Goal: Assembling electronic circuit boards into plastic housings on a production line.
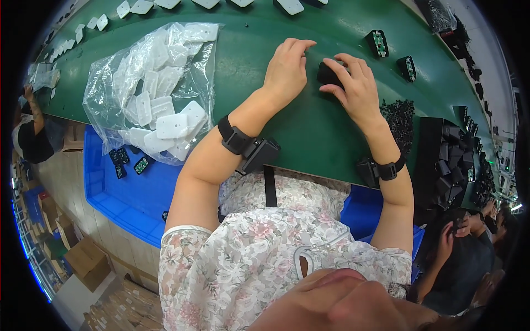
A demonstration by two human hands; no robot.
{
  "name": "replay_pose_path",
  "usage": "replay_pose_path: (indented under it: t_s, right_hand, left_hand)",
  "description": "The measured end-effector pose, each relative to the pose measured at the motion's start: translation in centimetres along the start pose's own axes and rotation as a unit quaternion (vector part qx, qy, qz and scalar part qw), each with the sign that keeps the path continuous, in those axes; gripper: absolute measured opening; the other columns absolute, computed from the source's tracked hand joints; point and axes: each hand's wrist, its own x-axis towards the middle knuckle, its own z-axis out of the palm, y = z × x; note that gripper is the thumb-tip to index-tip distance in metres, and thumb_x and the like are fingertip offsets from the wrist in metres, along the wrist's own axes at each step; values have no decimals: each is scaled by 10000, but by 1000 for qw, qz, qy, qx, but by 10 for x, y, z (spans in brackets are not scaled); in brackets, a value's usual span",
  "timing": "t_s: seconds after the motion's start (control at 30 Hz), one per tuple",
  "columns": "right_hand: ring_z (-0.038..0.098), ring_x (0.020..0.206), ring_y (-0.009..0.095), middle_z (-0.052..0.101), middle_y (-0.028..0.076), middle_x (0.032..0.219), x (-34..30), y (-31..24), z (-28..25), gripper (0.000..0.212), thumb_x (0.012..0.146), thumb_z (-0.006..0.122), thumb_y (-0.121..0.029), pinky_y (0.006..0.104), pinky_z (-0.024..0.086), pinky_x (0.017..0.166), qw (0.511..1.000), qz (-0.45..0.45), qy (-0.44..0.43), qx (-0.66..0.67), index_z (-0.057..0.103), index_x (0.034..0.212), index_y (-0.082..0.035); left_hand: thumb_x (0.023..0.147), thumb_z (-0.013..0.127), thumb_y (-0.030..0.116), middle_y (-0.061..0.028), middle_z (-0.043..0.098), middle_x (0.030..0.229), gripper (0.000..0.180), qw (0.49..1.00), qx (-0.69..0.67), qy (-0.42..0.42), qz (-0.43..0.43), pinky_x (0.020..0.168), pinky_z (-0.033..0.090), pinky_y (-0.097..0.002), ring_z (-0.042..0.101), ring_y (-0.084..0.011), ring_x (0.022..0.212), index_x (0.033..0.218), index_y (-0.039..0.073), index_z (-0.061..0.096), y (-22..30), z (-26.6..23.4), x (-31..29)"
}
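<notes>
My right hand (356,85) grips a small black plastic housing (327,75) between thumb and fingers, just above the green table. To its left, my left hand (286,73) is closed, fingertips together and turned toward the housing; anything pinched in them is too small to make out. Beyond my right hand, two black housings with green circuit boards inside, one farther (379,43) and one nearer (407,69), rest on the table. A pile of small black parts (398,118) lies beside my right forearm.
A clear plastic bag (110,83) of white plates (172,127) spreads across the left side. Below it, a blue tray (118,207) holds several circuit-board pieces. A black bin (428,149) of black housings stands right. White-topped pieces line the far edge. Other people sit left and lower right.
</notes>
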Motion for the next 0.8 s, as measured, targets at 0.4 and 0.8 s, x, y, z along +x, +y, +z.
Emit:
replay_pose_path:
  t_s: [0.4,0.8]
  right_hand:
    - [577,961,176,619,78,1118,-3,23,-17,433,817,653,-51,302,454,872,952,145,11,269,572,1241,-76]
    - [590,905,171,631,81,1088,-3,19,-17,418,808,673,-80,300,471,835,961,166,22,222,591,1218,-87]
  left_hand:
    - [805,489,-75,-78,612,1022,325,998,41,-17,33,845,463,-371,552,-266,944,1079,59,603,4,-3,-2]
    - [774,525,-63,-76,636,1010,338,995,52,-36,82,855,461,-368,533,-290,989,1063,73,635,9,-4,-2]
